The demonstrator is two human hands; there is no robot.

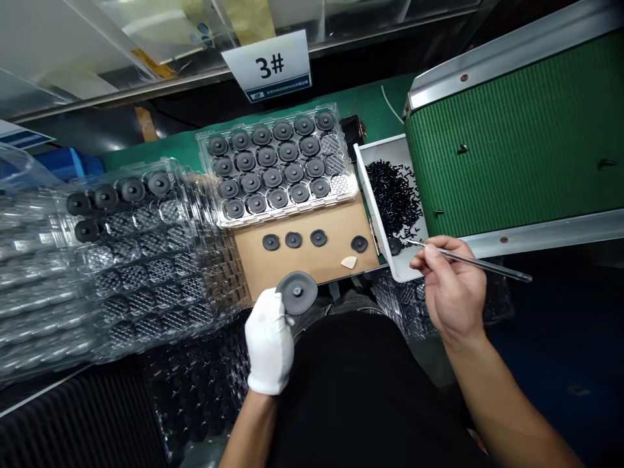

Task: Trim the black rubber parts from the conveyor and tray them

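Black disc (297,293) in gloved left grip (269,341), tweezers (487,264) in right grip (451,286), clear trays (146,273) alongside

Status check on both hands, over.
Left gloved hand holding dark round disc. Right hand pinching tweezers over white bin of black pieces. Stacked clear plastic trays at left.

Tray stacks (136,279) left | loaded tray (280,162) ahead | cardboard (312,266) nearer (discs (293,240) on it) | bin (371,201) right

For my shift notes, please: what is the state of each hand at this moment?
Left hand: closed, holding a dark round disc.
Right hand: closed, holding slim tweezers.
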